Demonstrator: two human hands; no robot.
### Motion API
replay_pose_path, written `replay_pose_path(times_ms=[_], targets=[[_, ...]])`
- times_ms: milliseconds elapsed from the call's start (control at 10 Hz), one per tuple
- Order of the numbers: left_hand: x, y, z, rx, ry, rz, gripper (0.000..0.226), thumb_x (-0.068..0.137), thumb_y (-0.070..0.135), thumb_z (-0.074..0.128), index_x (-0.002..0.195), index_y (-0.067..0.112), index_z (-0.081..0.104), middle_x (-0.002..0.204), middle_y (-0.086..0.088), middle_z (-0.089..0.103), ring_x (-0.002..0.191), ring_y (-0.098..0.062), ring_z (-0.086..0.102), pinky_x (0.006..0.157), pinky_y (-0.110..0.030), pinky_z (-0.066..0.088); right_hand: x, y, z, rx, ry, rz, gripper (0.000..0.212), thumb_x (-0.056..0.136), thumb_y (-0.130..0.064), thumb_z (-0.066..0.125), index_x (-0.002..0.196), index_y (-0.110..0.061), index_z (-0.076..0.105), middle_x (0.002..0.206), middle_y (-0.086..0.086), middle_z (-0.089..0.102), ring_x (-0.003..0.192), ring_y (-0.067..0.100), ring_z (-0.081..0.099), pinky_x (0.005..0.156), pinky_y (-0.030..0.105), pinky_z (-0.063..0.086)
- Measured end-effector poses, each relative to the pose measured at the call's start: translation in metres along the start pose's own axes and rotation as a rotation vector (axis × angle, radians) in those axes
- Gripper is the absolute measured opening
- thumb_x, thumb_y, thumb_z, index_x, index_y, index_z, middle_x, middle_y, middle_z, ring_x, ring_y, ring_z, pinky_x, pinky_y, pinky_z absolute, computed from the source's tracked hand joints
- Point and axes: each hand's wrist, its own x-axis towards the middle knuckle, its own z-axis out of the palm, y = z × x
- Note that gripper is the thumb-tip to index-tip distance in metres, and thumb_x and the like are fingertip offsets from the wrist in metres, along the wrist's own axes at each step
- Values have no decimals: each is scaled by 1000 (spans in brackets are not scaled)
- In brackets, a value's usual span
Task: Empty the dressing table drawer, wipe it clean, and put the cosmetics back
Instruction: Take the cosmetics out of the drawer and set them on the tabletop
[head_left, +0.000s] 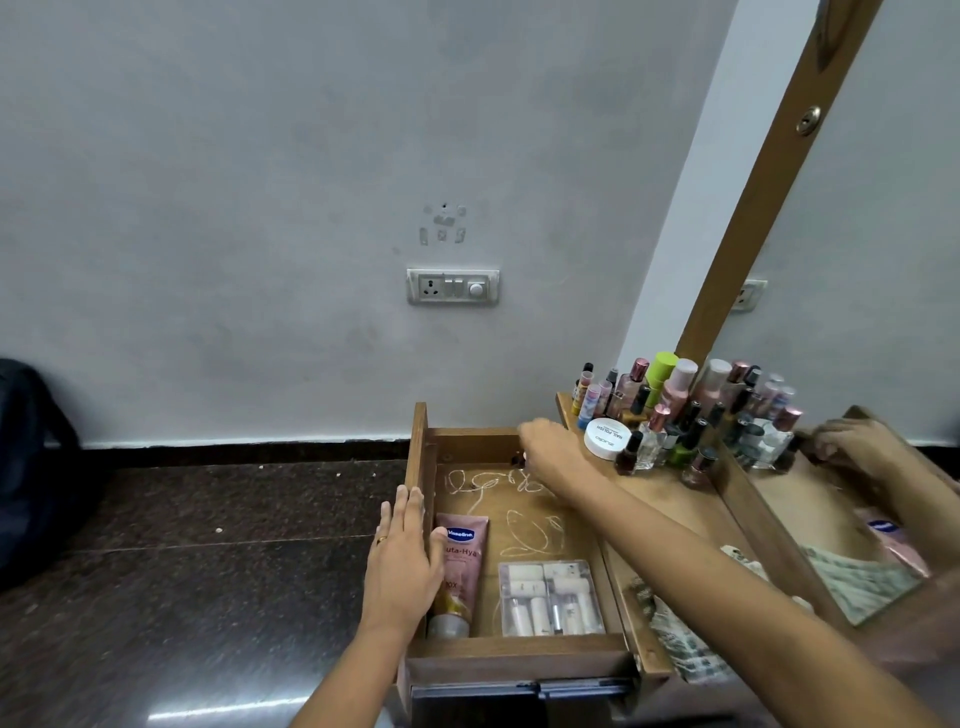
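The drawer is steadied by the left hand, laid flat against its left wall, so its far right corner can be reached by the right hand, curled over a small dark item; whether it is gripped cannot be told. The Vaseline tube is left by the near left corner.

The right hand shows only its back; its fingertips are hidden, and the small dark thing at them, in the far corner of the drawer, is too small to tell, as is whether it is held. The left hand covers the left edge of the pink tube, cutting its label. The white pieces in the clear box are blurred. The right forearm hides part of the patterned cloth. A dark bag is cut off at the left edge.
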Motion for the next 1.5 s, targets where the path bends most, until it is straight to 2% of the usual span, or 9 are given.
replay_pose_path(times_ms=[100,200,400,500,600,700,900,1100,1500], targets=[[0,0,0,6,0,-1,64,100,45,37,154,22,13,161,5,5,149,-17,1,117,-37,17,-19,20,-29,387,81,-29,18,78,-1,63,93,-9,70,96,6,70,87,17,63,74,24,51],[0,-1,0,12,1,2,64,100,46,37,154,21,13,162,4,6,149,-18,1,117,-37,18,-52,44,-57,623,160,-29,15,71,-8,78,85,-12,74,79,-3,67,69,4,56,58,7,38],[-1,-2,1,-6,-3,-1,65,99,47,38,154,22,14,161,4,7,149,-19,3,116,-41,20,-106,98,-71,888,313,95,22,66,-7,83,85,-14,74,79,-5,71,71,2,63,65,11,48],[-2,-1,1,-7,0,2,65,99,46,40,154,21,16,161,3,9,149,-20,5,116,-44,23,-120,120,-65,946,384,180,25,66,-4,83,82,-19,73,82,-3,73,75,9,67,72,23,55],[-1,-2,1,-15,1,2,65,99,45,42,154,20,18,161,3,10,149,-21,6,116,-45,23,-128,133,-56,973,428,273,24,65,-5,83,80,-21,72,77,0,73,74,17,68,68,34,57],[-1,-3,1,-9,0,4,65,98,44,42,154,19,18,161,2,11,149,-21,6,116,-47,24,-131,138,-50,908,488,309,24,66,-4,82,81,-19,73,76,0,72,75,21,68,68,36,59],[-2,-2,1,-9,3,-3,64,99,44,41,154,20,17,161,2,10,149,-21,5,117,-46,22,-129,139,-42,731,528,330,20,72,-2,78,86,-14,72,78,-3,70,61,4,59,60,8,46],[-2,-2,1,-12,3,-5,65,99,43,42,154,20,17,161,2,10,148,-20,5,116,-47,22,-122,140,-34,613,528,310,18,77,1,70,91,-10,72,85,1,71,73,16,65,71,36,57],[-3,-2,1,-11,-1,-3,65,99,45,40,154,21,17,161,3,9,148,-19,4,116,-46,22,-110,142,-29,481,515,334,15,81,-7,67,94,-12,69,93,4,67,84,20,61,75,36,52]])
